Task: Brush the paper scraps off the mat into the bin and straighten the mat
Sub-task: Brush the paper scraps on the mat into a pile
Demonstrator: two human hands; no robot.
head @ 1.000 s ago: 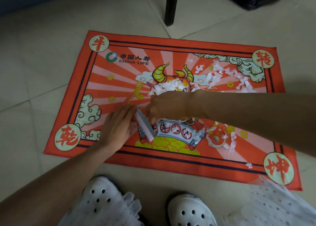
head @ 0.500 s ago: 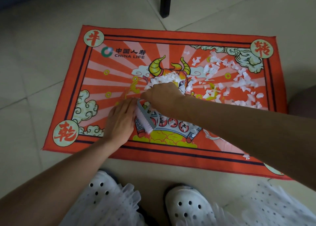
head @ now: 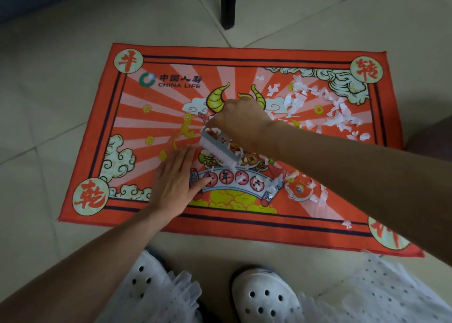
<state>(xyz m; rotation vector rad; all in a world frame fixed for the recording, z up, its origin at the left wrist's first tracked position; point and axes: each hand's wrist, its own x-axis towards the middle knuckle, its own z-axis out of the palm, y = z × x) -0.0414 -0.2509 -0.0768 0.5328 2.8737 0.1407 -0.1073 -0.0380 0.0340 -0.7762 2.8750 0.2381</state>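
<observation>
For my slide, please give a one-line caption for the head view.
Right hand sweeps a brush over the mat; left hand lies flat on it.

The right hand (head: pixel 238 122) has lifted the brush (head: pixel 219 150) up and tipped it, so its white bristles now face the left hand (head: pixel 177 181). The white pile of paper scraps (head: pixel 325 107) that sat by the bull's head is now hidden behind the right hand. The left hand has slid a little nearer the mat's (head: pixel 127 117) front edge.
</observation>
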